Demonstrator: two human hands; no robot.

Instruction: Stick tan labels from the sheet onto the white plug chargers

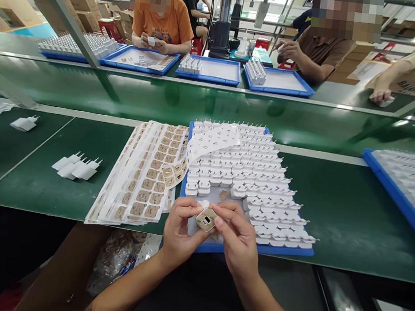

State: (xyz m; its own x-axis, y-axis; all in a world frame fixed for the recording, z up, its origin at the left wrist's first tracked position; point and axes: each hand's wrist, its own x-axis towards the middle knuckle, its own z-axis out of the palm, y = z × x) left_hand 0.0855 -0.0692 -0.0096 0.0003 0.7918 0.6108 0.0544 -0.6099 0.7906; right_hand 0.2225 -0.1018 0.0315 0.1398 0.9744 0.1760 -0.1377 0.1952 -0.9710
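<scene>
Centrally, squarish white charger (205, 220) with tan label between left hand (181, 229), right hand (238, 238).

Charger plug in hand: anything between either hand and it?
Nothing visible. The left hand and right hand both grip the charger plug directly, fingertips on its edges, above the near edge of the blue tray. A tan label covers the plug's face; the label sheets lie apart on the left.
</scene>
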